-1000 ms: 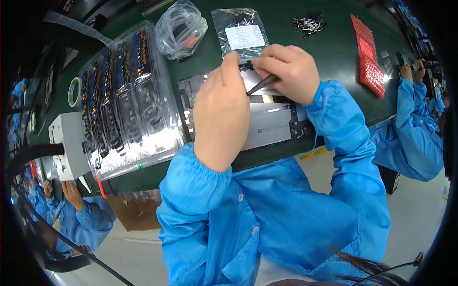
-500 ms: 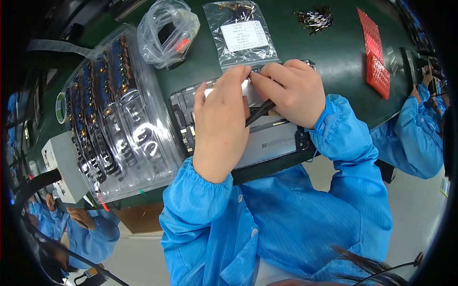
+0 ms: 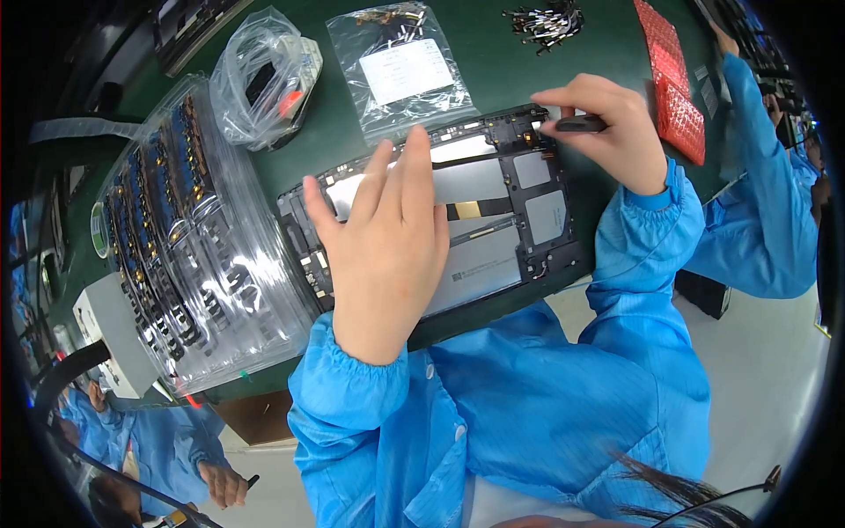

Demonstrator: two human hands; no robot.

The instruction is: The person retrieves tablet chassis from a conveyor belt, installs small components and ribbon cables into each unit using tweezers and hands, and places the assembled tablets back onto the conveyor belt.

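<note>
An opened tablet lies in front of me, its silver battery plates, black frame and boards exposed. My left hand rests across its left half with the fingers stretched out and apart, hiding part of the inside. At the far right corner of the tablet, my right hand pinches a slim black tool between thumb and fingers. The tool's exact kind is unclear, as its front end is mostly hidden. The right fingertips are close to the small parts at that corner.
Clear plastic trays of flex-cable parts stand at left. Beyond the tablet lie a labelled zip bag of small parts, a bundled plastic bag, loose small parts and red bubble wrap. Co-workers sit on both sides.
My right hand has moved right from the tablet's upper middle to its far right corner, carrying the black tool. My left hand has spread its fingers; the tablet appears farther left in view.
</note>
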